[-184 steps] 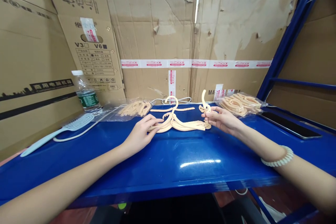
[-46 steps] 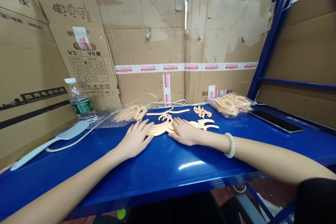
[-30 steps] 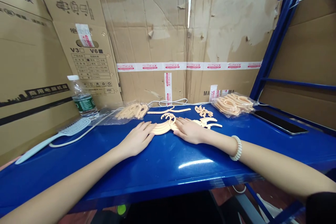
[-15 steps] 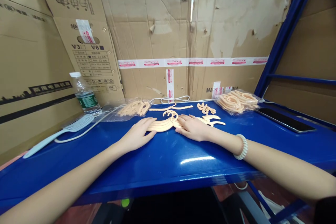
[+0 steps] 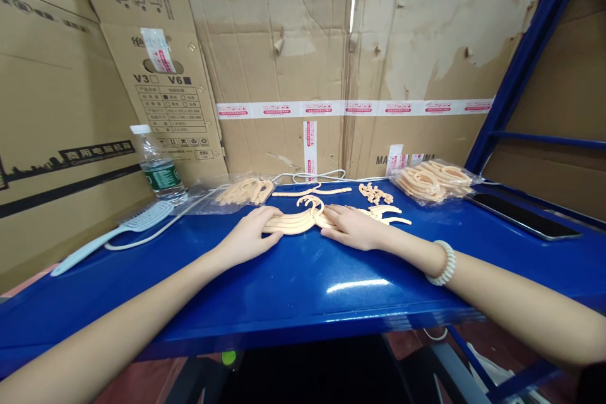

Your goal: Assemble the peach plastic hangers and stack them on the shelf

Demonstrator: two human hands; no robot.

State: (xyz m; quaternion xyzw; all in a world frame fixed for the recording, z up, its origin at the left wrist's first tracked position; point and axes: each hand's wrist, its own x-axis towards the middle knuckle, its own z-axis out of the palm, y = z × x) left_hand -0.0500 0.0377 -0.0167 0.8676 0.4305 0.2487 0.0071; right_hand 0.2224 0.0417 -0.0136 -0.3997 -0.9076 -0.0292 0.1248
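Observation:
Several cream plastic folding clothes hangers (image 5: 291, 223) lie stacked on the blue table, their hooks gathered in the middle. My left hand (image 5: 249, 235) grips the left end of the stack, with its thumb at the near edge and its fingers at the far edge. On the right-hand arms rests my right hand (image 5: 357, 227), fingers over them and thumb on the near side, hiding part of the stack. Loose hanger arms (image 5: 386, 211) stick out beyond it. Behind the stack lies a single hanger (image 5: 312, 191). A small pile of hooks (image 5: 375, 193) sits to its right.
Clear bags of hanger parts lie at the back left (image 5: 246, 191) and back right (image 5: 433, 180). A phone (image 5: 523, 216) is at the right. A hairbrush (image 5: 113, 233), a white cable (image 5: 146, 237) and a water bottle (image 5: 161, 170) are at the left. Cardboard panels (image 5: 284, 63) stand behind.
The view has shifted slightly. Both hands stay on the stacked hangers in nearly the same pose, and nothing on the table has clearly moved.

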